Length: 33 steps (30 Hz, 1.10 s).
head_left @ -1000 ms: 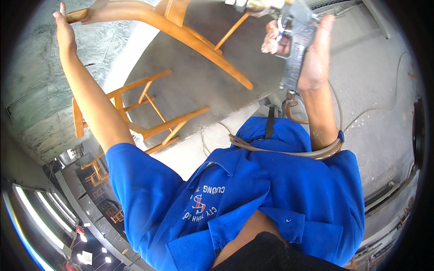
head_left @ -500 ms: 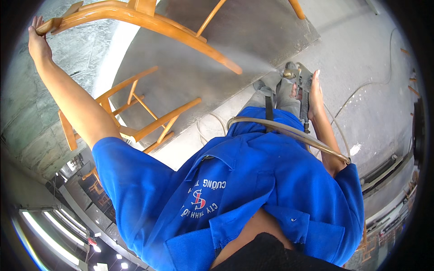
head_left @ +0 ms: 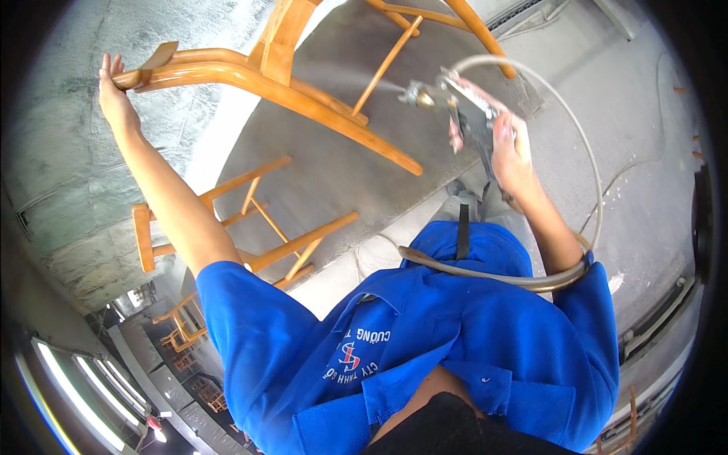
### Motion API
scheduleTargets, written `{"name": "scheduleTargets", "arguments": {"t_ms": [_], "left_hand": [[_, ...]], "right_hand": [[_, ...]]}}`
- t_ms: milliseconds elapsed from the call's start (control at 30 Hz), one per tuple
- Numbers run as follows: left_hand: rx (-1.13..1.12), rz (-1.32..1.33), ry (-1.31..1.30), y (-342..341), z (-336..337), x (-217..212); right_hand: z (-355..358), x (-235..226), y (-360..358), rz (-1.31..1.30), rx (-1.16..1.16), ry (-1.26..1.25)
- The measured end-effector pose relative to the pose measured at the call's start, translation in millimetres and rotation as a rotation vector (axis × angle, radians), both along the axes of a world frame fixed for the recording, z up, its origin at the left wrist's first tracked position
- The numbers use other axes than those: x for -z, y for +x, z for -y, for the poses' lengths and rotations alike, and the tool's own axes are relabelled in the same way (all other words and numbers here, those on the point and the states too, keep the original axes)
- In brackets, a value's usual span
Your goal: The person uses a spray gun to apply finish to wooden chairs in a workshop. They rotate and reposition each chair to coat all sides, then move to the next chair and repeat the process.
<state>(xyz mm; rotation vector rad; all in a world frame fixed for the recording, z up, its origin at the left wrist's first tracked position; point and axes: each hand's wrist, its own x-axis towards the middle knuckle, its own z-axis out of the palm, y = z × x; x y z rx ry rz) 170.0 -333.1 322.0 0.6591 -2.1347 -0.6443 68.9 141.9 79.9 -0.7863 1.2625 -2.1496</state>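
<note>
At the upper left, my left hand (head_left: 117,98) is closed around the end of a glossy orange-brown wooden chair frame (head_left: 227,72), held up and tilted. My right hand (head_left: 513,155) grips a spray gun (head_left: 474,121) to the right of the frame. A pale mist comes from the gun's nozzle (head_left: 415,95) and points left at the frame's legs and crossbar. A clear hose (head_left: 595,171) loops from the gun back around my right upper arm. Part of my right hand's fingers is blurred.
A second wooden chair frame (head_left: 265,246) stands below my left arm. Beneath the raised frame is a dark grey board (head_left: 326,167). A thin hose (head_left: 633,163) trails over the grey floor at right. More wooden chairs (head_left: 182,334) stand far off at lower left.
My right hand has lifted the spray gun up and to the left, closer to the raised chair frame. The frame and my left hand have shifted slightly right and down in view.
</note>
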Motion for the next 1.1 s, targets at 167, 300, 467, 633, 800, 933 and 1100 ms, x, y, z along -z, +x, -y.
{"name": "scheduleTargets", "arguments": {"t_ms": [167,300,467,633,800,933,1100], "left_hand": [[0.029,-0.034,0.029,1.6,-6.7,0.8],[0.033,-0.031,-0.015,-0.9,1.2,4.4],[0.022,-0.073,0.001,-4.9,25.8,10.2],[0.02,-0.036,-0.005,-3.2,44.6,14.9],[-0.006,0.001,0.006,-4.4,49.7,17.2],[-0.029,0.036,-0.002,-1.3,55.8,17.7],[-0.042,0.074,-0.023,2.8,86.8,19.5]], "right_hand": [[20.4,-16.8,-43.9,-0.223,0.225,-0.057],[2.2,-11.0,-63.6,-0.414,0.461,0.014],[10.3,13.3,-49.5,-0.32,0.44,0.038],[92.8,55.8,-13.2,0.252,0.062,0.073],[199.7,106.5,-4.9,0.645,0.02,0.029],[215.0,149.7,10.6,0.786,0.114,0.133],[181.3,201.4,25.6,0.838,0.199,0.271]]}}
